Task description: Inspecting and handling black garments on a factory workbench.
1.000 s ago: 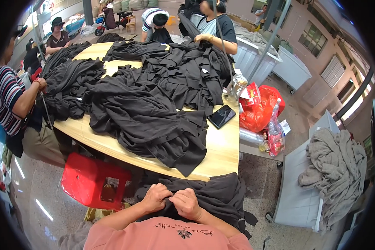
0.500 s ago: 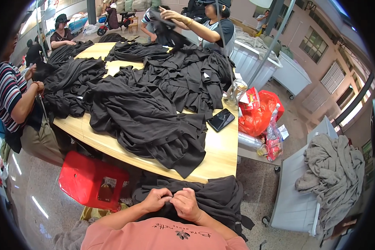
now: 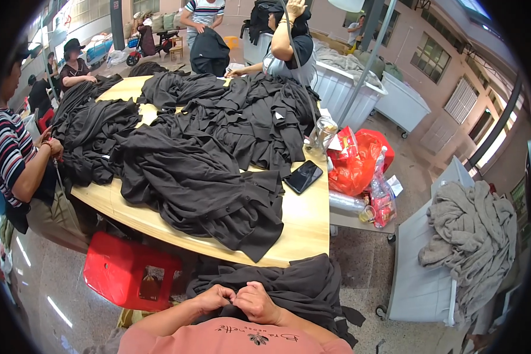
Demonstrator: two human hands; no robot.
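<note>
A black garment (image 3: 301, 283) lies bunched across my lap, below the table's near edge. Over its near part my left hand (image 3: 214, 298) and my right hand (image 3: 256, 303) meet, fingertips pinched close together on a bit of the black cloth. The exact part between the fingers is too small to make out. On the wooden table (image 3: 308, 227) in front of me lies a heap of black garments (image 3: 200, 189), one with buttons along its edge. A black smartphone (image 3: 302, 177) rests to the right of the heap.
A red plastic stool (image 3: 121, 271) stands at left. Right of the table are red plastic bags (image 3: 360, 165) and a white wheeled bin (image 3: 416, 271) heaped with grey cloth (image 3: 469, 230). Co-workers stand around the table; one in a striped shirt (image 3: 12, 147) is at left.
The view has shifted slightly. At the far side, a co-worker has lowered the dark garment held up before and raised one arm. My hands stay together at the garment.
</note>
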